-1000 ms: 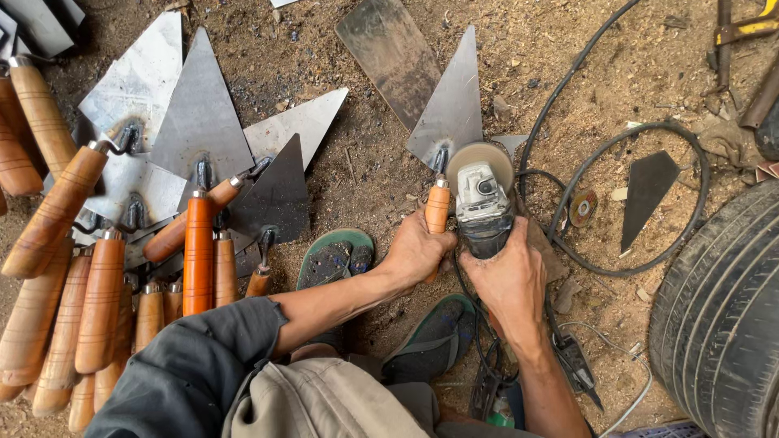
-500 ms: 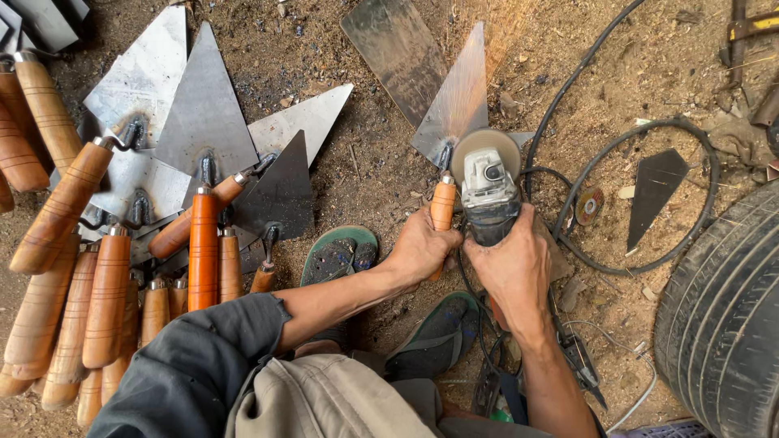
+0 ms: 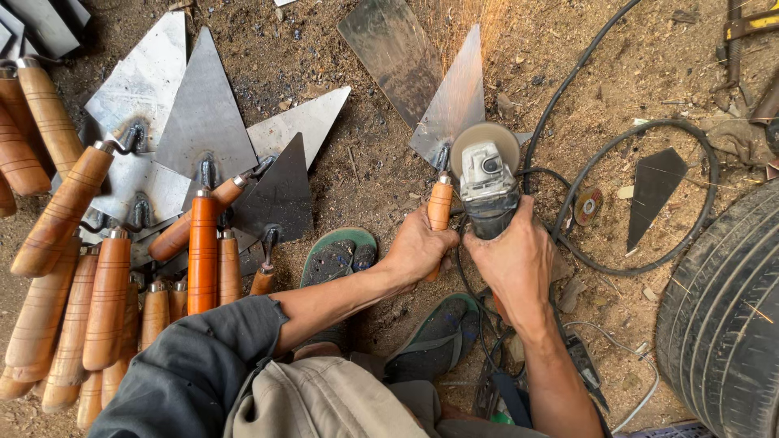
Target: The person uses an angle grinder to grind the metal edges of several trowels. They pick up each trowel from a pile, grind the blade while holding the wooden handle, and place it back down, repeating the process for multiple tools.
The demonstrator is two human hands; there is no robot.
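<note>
The left hand [image 3: 418, 247] grips the trowel [image 3: 454, 109] steady so the right hand [image 3: 515, 259] can press its tightly held grinder [image 3: 487, 174] on it.

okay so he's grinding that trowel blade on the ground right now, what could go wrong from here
Sparks fly off the trowel blade, and both the left hand and right hand are bare, so burns or a cut seem possible. The left hand grips the trowel handle right beside the angle grinder; a kick could throw the disc toward it. The black cable loops close to the disc and might get nicked.
</note>
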